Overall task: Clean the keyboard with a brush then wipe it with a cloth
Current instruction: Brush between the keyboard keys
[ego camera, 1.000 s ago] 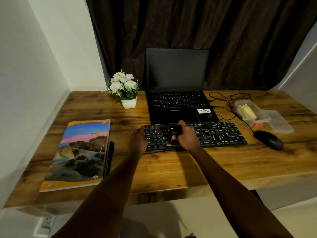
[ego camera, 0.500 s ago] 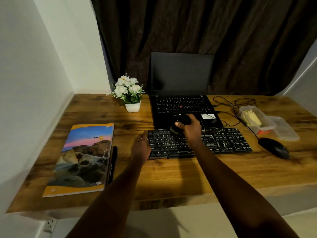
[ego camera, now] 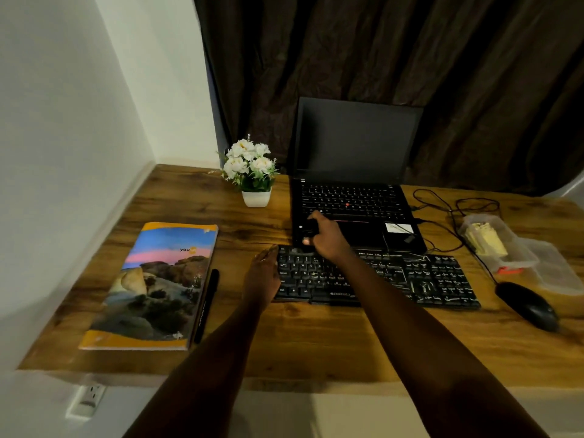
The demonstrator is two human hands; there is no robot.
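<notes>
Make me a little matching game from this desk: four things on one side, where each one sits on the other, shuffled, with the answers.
Things:
1. pen
2. flower pot
3. mouse
4. laptop

Places:
A. right of the keyboard
B. directly behind the keyboard
C. along the right edge of the book
D. left of the laptop, near the back of the desk

Pairs: 1-C, 2-D, 3-A, 4-B

Black keyboard, brown woodgrain desk
</notes>
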